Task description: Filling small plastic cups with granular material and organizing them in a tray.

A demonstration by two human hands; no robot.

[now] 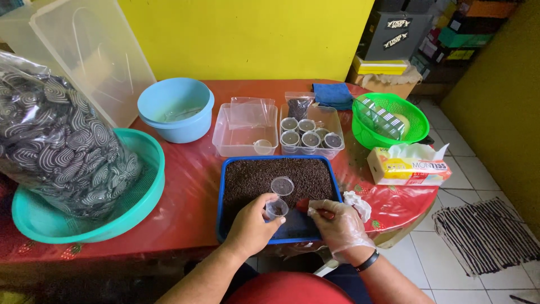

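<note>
- Left hand [252, 224], bare, pinches a small clear plastic cup [277, 209] by its wall; cup sits at the hand's 1 o'clock, mouth tilted toward 3 o'clock, a few dark grains inside.
- Right hand [337, 222], in a thin clear glove, fingers closed around a small red-handled scoop [306, 206]; scoop's long axis runs 3-to-9, tip just beside the cup.
- Both over the near edge of a blue rectangular tray [223, 186] of dark granules; a second empty clear cup [282, 185] stands in the granules at the held cup's 12 o'clock.
- Clear tub [337, 125] of lidded filled cups at 12 o'clock.
- Orange-yellow tissue box [406, 170] at 2 o'clock; green basket [413, 115] beyond.
- Big clear bag of striped dark pieces [56, 146] in a teal basin [147, 186] at 9 o'clock.
</note>
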